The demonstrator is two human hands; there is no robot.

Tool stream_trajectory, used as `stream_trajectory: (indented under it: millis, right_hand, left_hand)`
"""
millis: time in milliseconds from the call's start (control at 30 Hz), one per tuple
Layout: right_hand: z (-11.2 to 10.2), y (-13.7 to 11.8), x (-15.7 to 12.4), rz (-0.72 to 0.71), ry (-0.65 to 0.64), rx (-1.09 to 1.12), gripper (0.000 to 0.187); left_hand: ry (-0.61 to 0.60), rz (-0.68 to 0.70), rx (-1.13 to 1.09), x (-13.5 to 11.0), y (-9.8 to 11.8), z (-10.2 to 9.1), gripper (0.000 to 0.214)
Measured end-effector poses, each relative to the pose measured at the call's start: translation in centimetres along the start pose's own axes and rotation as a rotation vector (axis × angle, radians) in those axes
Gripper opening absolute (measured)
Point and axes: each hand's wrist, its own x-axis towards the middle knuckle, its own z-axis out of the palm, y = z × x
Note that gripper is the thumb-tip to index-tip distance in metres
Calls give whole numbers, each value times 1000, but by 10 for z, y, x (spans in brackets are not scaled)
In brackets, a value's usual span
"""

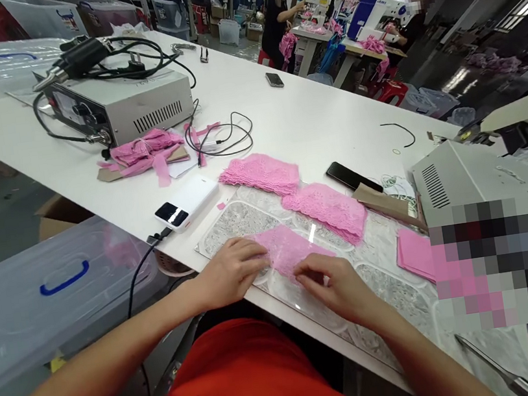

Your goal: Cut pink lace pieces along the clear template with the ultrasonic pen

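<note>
A piece of pink lace (285, 247) lies on a clear sheet over white lace patterns (233, 223) at the near edge of the white table (302, 120). My left hand (232, 269) rests on its left end, fingers curled and pressing it down. My right hand (332, 283) pinches the lace's near right edge with fingers drawn together. Two stacks of pink lace pieces (260, 173) (327, 210) sit just beyond.
A white power bank (187, 203) lies left of the lace, a black phone (350, 176) to the right. A grey control box (118, 104) with cables stands at the back left. Clear storage bin (46, 294) below left. People work at sewing machines beyond.
</note>
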Motion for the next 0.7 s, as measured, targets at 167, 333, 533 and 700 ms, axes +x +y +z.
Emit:
stream_trajectory:
  millis: [167, 333, 533, 700]
  right_hand:
    - [21, 4, 30, -92, 14, -78, 12]
    - [27, 4, 37, -66, -18, -117, 14]
    - [26, 3, 42, -32, -73, -129, 10]
    - [20, 0, 46, 7, -162, -152, 10]
  left_hand:
    - [-30, 36, 114, -5, 5, 4, 27]
    - [-37, 36, 120, -5, 4, 6, 27]
    - [-47, 20, 91, -6, 3, 5, 26]
    - [-42, -11, 54, -5, 5, 4, 27]
